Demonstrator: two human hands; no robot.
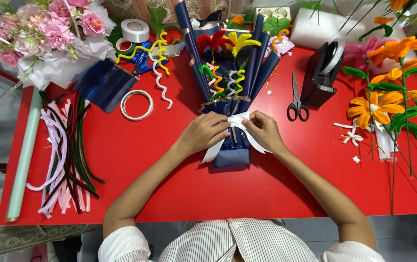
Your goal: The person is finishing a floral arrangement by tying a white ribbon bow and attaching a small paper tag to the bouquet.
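Nearest the camera, a striped shirt was seen at the bottom edge, and a broad stretch of the red surface (247,194) lay bare between the forearms and its near edge. At the middle of the surface, the left hand (203,133) and the right hand (264,131) were brought together over the waist of the dark blue bouquet (230,97), which lay flat with its handle toward the person and its pipe-cleaner flowers pointing away. A white ribbon (237,121) was pinched between the fingers of both hands, the fingers of each pressed together on it, and its tails were spread down over the handle. By judgement, a bow was being tied at the neck of the wrap; the next pull would seemingly call for even tension on both sides so that the loops stay level and the paper is not crushed. To the left, loose pipe cleaners (65,155) and a pale green roll (24,155) were laid near that edge, the roll overhanging the near edge. To the right, scissors (297,99) and a black tape dispenser (322,73) stood just beside the bouquet, with orange flowers (388,102) beyond, so little room was left there. Farther off, a roll of tape (136,105), a white ribbon spool (135,30) and a pink bouquet (48,34) crowded the far side.
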